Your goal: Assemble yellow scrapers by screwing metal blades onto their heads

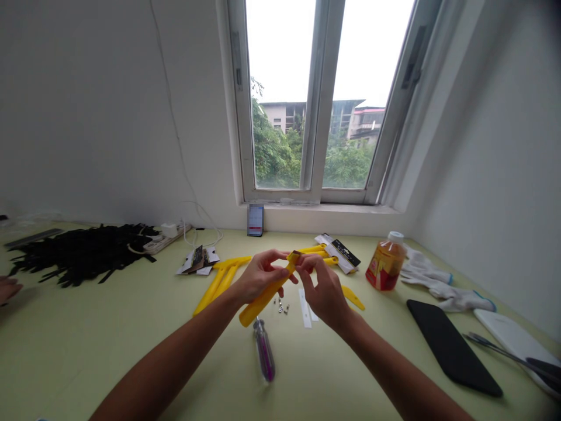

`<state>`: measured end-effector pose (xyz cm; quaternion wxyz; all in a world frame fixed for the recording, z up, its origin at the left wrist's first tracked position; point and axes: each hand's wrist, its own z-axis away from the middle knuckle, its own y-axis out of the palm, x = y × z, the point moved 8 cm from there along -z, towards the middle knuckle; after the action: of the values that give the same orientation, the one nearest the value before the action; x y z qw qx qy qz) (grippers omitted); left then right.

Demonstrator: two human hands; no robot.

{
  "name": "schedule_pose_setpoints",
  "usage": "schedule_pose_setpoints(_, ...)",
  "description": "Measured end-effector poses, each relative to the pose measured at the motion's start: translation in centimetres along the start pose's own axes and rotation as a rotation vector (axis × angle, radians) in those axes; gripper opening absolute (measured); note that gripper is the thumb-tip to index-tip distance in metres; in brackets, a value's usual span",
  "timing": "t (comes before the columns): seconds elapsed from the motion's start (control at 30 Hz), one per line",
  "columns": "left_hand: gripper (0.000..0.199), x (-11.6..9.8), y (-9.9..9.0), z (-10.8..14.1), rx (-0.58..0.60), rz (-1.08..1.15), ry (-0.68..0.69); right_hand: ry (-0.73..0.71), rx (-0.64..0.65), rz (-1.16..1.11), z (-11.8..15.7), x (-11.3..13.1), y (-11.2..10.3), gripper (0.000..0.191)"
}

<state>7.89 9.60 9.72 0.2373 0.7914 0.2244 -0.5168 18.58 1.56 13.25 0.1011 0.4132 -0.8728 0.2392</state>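
The left hand (260, 276) is closed around the middle of a yellow bar (265, 299), and the right hand's fingers (305, 264) pinch its upper end. From the hands, more bars (218, 286) lie at 9 o'clock and others (316, 249) at 1 o'clock. Small nuts (280, 305) sit loose at 6 o'clock, beside a screwdriver (263, 351) that neither hand touches. Nothing looks fitted to the held bar, though the fingers may hide it.
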Motion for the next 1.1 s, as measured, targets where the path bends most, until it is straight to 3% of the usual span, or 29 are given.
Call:
schedule_pose_setpoints(0.23, 0.026, 0.1, 0.4, 0.2, -0.015, 0.023, -0.025, -0.001, -0.068, 0.058, 0.0, 0.4, -0.7, 0.011)
schedule_pose_setpoints(0.5, 0.027, 0.0, 1.2, 0.4, -0.009, 0.066, -0.032, -0.069, -0.062, 0.094, -0.1, 1.1, -0.9, 0.011)
schedule_pose_setpoints(0.77, 0.029, 0.1, 1.6, 0.6, 0.000, 0.102, -0.079, 0.013, -0.074, 0.083, -0.8, 0.8, -1.8, 0.011)
schedule_pose_setpoints(0.97, 0.028, 0.9, 2.1, 0.7, 0.007, 0.226, -0.139, 0.185, -0.093, 0.008, -0.9, -1.2, -1.7, 0.015)
schedule_pose_setpoints(1.1, 0.032, 1.8, 2.0, 0.7, 0.003, 0.299, -0.179, 0.397, 0.041, -0.123, -0.7, -4.0, -0.3, 0.021)
